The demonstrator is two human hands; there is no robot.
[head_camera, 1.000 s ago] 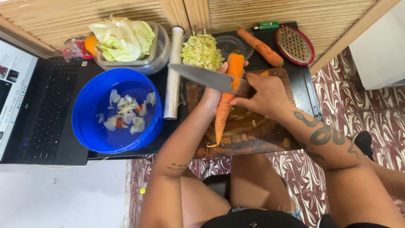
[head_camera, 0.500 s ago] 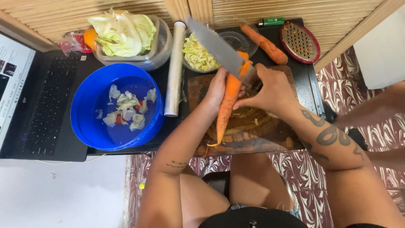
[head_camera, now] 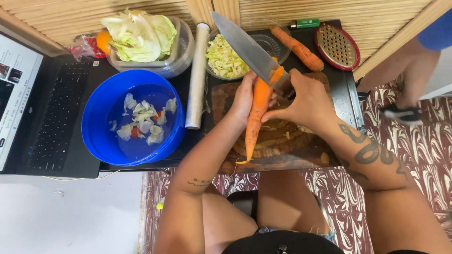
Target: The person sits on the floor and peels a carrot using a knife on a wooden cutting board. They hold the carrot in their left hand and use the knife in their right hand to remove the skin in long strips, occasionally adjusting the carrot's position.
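Note:
My left hand (head_camera: 245, 96) grips a long orange carrot (head_camera: 255, 117) near its thick end, its tip resting on the round wooden cutting board (head_camera: 282, 141). A large kitchen knife (head_camera: 245, 47) is held in my right hand (head_camera: 306, 101), its blade lying against the carrot's top end and pointing up and left. A clear bowl of shredded cabbage (head_camera: 226, 59) sits just behind the carrot.
A blue basin (head_camera: 101, 141) holds water and vegetable scraps, left of a roll of cling film (head_camera: 196, 75). Cabbage leaves fill a clear container (head_camera: 141, 37). A second carrot (head_camera: 296, 47), a red grater (head_camera: 336, 47), a lighter (head_camera: 303, 22) and a laptop (head_camera: 42, 117) surround the board. Another person's leg (head_camera: 405, 89) stands at right.
The knife blade has swung from lying sideways across the carrot to pointing up and left. The carrot stays in my left hand.

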